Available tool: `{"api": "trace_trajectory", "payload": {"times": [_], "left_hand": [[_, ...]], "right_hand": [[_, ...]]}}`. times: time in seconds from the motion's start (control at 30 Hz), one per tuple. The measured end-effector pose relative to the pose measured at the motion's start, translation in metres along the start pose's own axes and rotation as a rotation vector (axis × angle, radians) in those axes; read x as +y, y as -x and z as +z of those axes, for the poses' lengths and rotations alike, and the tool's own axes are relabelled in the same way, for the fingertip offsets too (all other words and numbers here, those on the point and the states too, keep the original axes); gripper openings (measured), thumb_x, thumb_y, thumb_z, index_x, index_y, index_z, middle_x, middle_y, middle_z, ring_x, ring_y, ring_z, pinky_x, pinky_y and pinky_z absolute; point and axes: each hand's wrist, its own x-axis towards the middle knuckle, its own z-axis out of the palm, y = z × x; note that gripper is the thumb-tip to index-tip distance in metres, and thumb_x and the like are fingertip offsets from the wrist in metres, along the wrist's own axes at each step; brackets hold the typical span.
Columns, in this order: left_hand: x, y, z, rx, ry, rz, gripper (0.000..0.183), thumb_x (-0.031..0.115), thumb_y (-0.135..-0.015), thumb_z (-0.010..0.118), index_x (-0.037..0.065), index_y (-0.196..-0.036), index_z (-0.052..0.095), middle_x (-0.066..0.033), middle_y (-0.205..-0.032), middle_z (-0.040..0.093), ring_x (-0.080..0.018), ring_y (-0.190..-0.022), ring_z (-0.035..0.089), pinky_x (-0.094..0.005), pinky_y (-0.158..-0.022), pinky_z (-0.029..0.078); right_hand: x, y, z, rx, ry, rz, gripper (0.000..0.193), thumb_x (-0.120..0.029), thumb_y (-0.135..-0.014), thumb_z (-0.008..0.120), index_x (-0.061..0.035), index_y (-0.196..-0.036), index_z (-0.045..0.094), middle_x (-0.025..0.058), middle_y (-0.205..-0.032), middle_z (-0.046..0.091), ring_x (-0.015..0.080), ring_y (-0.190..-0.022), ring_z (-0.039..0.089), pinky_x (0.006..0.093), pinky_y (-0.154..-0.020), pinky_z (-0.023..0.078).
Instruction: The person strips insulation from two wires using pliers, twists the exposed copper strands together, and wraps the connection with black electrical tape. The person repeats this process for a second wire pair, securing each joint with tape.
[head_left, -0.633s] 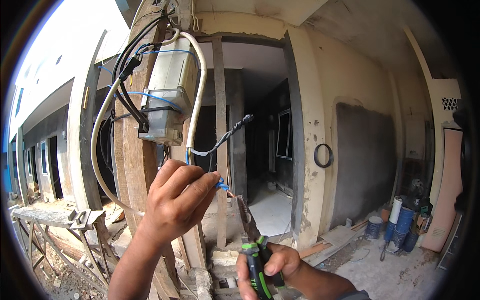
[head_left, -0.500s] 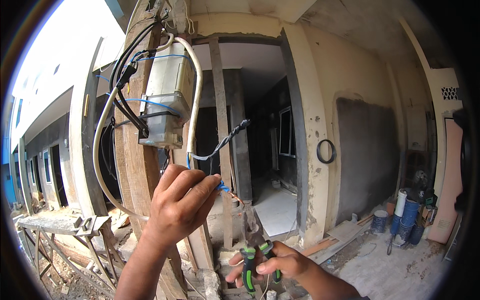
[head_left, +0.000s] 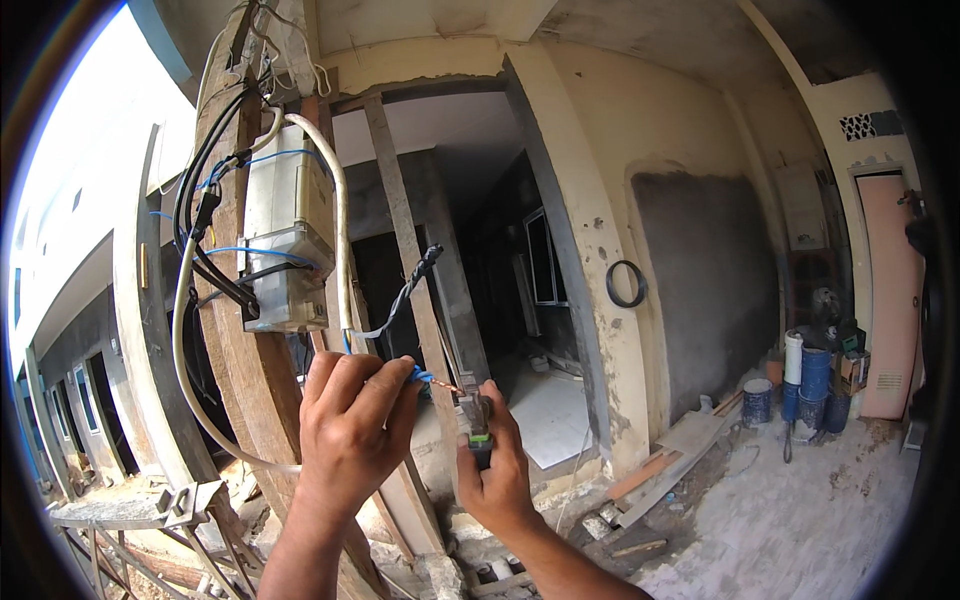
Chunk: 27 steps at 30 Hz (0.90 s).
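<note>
My left hand (head_left: 352,425) pinches blue insulated wires (head_left: 421,375), whose bare twisted copper end (head_left: 446,386) points right. Closed round a pair of pliers (head_left: 474,412) with black-and-green handles, my right hand (head_left: 500,465) holds the jaws at the copper's tip. Whether the jaws bite the copper cannot be made out. The blue wire comes down from a thick white cable (head_left: 341,210) above my left hand. Out of the same cable end sticks a grey twisted wire (head_left: 402,292) with a black-taped tip, which neither hand touches.
A meter box (head_left: 288,215) with a clear lower cover hangs on a wooden post (head_left: 238,360), black cables beside it. A black ring (head_left: 626,284) hangs on the wall. Buckets (head_left: 757,402) and planks (head_left: 690,450) lie right; a trestle (head_left: 135,510) stands left.
My right hand has risen and turned the pliers more upright, its fingers now wrapped round the handles, which were spread before. My left hand still pinches the blue wires. The whole view has tilted.
</note>
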Motion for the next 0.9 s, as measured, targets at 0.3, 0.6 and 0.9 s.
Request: {"api": "trace_trajectory", "payload": {"times": [0.3,0.6,0.9], "left_hand": [[-0.004,0.002,-0.007,-0.022,-0.001,0.011,0.027,-0.001,-0.075,0.085,0.004,-0.101,0.078,-0.0086,-0.087,0.066,-0.0265,-0.079,0.06,-0.038,-0.068,0.05],[-0.005,0.002,-0.008,-0.054,-0.007,0.029,0.03,0.001,-0.075,0.085,0.002,-0.103,0.077,-0.0093,-0.089,0.066,-0.0265,-0.079,0.06,-0.0374,-0.07,0.05],[-0.005,0.001,-0.008,-0.058,0.003,0.032,0.029,0.001,-0.076,0.085,0.002,-0.104,0.077,-0.0094,-0.089,0.067,-0.0269,-0.08,0.061,-0.0378,-0.07,0.051]], "right_hand": [[0.005,-0.001,0.013,0.052,0.063,-0.032,0.064,0.0,-0.097,0.058,0.0087,-0.156,0.037,0.0293,-0.141,0.057,0.0435,-0.13,0.057,0.0487,-0.111,0.045],[0.006,-0.003,0.021,0.076,0.05,-0.02,0.067,0.005,-0.093,0.057,0.0083,-0.157,0.036,0.0302,-0.139,0.058,0.0438,-0.127,0.057,0.0492,-0.111,0.044],[0.008,-0.005,0.021,0.06,0.023,0.015,0.056,0.006,-0.087,0.063,0.0045,-0.141,0.05,0.0234,-0.118,0.063,0.0436,-0.112,0.06,0.0529,-0.102,0.043]]}}
